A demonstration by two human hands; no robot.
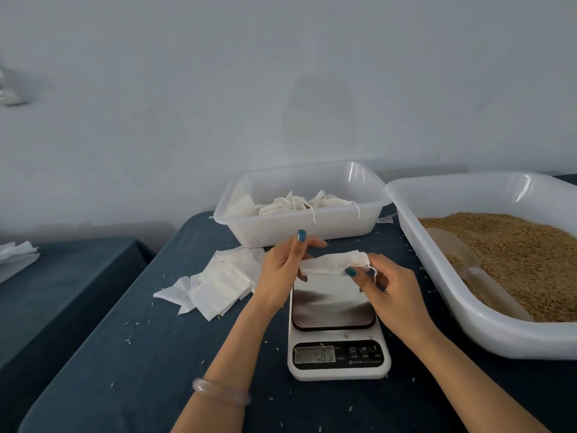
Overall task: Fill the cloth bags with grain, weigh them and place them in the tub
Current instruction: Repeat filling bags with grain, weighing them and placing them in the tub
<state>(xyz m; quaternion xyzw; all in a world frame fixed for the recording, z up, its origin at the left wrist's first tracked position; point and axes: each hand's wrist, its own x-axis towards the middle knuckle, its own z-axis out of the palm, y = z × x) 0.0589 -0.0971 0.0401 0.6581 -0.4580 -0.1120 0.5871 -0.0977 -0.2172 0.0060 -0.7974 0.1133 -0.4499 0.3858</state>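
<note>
Left hand (281, 270) and right hand (390, 289) pinch an empty cloth bag (334, 264) over the scale (337, 323), likely opening it; grain tray (437, 264) close by for filling.

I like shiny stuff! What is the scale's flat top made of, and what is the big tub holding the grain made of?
The scale's top plate looks like polished metal or glass: it mirrors light and dark patches. Which one, the picture leaves open. The grain tub looks like whitish, half-see-through plastic, smooth and glossy, with bright glints along its rim and rounded corners.
</note>
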